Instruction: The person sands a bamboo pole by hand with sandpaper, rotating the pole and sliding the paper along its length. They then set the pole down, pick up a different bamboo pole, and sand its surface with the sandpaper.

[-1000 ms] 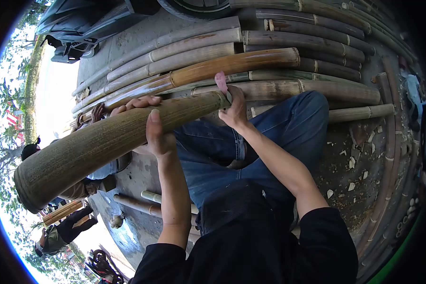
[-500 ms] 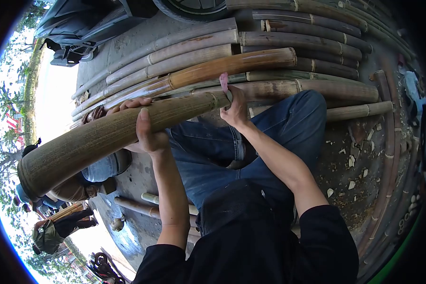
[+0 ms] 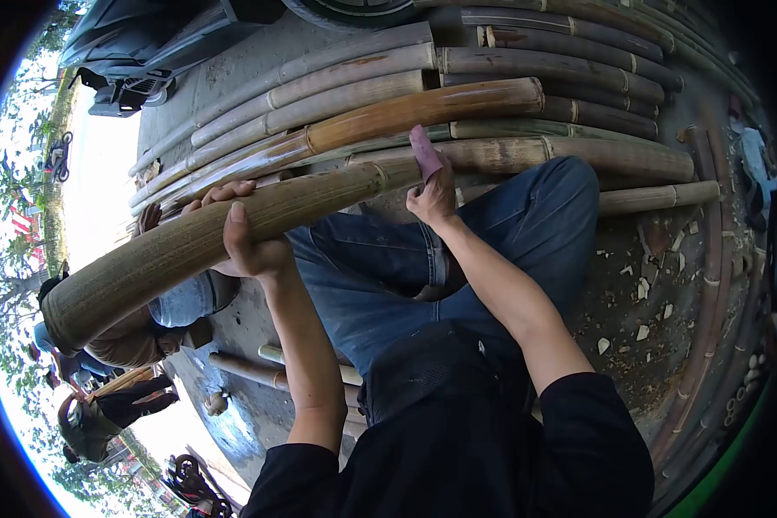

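A thick bamboo pole (image 3: pixel 155 259) is held up across the view, its wide end at the lower left and its narrower end near the middle. My left hand (image 3: pixel 250 242) grips it from below, thumb on the near side and fingertips over the far side. At the narrower end, my right hand (image 3: pixel 434 194) is closed on a pinkish piece of sheet (image 3: pixel 425 153), pressed against the bamboo's end. Whether it is paper or cloth I cannot tell. The rest of what the right fingers touch is hidden.
Bamboo poles (image 3: pixel 423 108) lie in rows beyond my crossed legs (image 3: pixel 544 224). A motorbike (image 3: pixel 164 43) stands at the upper left. Pale chips (image 3: pixel 643 289) litter the ground at right. People (image 3: pixel 95 423) are at the left, one close behind the bamboo's wide end.
The bamboo's wide end has shifted slightly right, and my left hand has moved a little left. My right hand has moved slightly right, and more of the pink sheet now shows.
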Available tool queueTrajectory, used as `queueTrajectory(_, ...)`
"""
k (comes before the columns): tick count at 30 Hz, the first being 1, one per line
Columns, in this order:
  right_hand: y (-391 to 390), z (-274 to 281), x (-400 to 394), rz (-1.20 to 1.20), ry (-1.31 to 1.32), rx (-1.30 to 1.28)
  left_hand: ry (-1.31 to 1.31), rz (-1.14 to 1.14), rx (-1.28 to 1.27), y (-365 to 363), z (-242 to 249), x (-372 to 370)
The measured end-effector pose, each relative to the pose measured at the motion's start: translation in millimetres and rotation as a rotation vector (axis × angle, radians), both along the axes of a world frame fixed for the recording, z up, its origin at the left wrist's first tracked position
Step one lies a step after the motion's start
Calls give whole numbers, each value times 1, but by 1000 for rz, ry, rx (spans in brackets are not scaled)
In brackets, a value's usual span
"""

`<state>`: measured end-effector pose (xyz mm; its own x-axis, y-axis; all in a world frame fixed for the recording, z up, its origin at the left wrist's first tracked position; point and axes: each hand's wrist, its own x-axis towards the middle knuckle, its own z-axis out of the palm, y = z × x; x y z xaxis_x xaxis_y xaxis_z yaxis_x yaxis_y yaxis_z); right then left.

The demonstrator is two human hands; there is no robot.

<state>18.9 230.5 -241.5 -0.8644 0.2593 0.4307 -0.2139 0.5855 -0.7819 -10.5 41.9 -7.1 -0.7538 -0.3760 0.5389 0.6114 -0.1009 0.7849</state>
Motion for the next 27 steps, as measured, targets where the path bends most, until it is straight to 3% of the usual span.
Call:
queueTrajectory(3, 8, -14, -4, 31, -81, 55, 4, -75, -12, -8, -1, -1)
queueTrajectory(5, 1, -18, -8, 7, 64, 10, -2, -125, -32, -16, 1, -4)
queueTrajectory(7, -3, -26, -9, 82, 57, -22, 45, -547, -15, -28, 3, -9)
queueTrajectory(9, -11, -27, -6, 152, 41, -57, 65, -620, -42, -21, 13, -14)
queueTrajectory(14, -32, -8, -18, -34, 126, -170, 122, -798, -39, -9, 26, -8)
queueTrajectory(16, -28, -10, -25, -95, 145, -167, -150, -53, 8, 23, 34, 17)
queueTrajectory(17, -26, -13, -25, -92, 136, -168, -158, -50, 8, 27, 31, 19)
queueTrajectory(19, -23, -18, -28, 16, 21, -259, -109, 185, -46, 32, 24, 14)
queueTrajectory(20, -22, -13, -23, -52, 80, -78, -49, 217, -39, 33, 21, 11)
queueTrajectory(27, -32, 7, -14, -46, 109, -85, -79, 240, -73, 44, 27, 7)
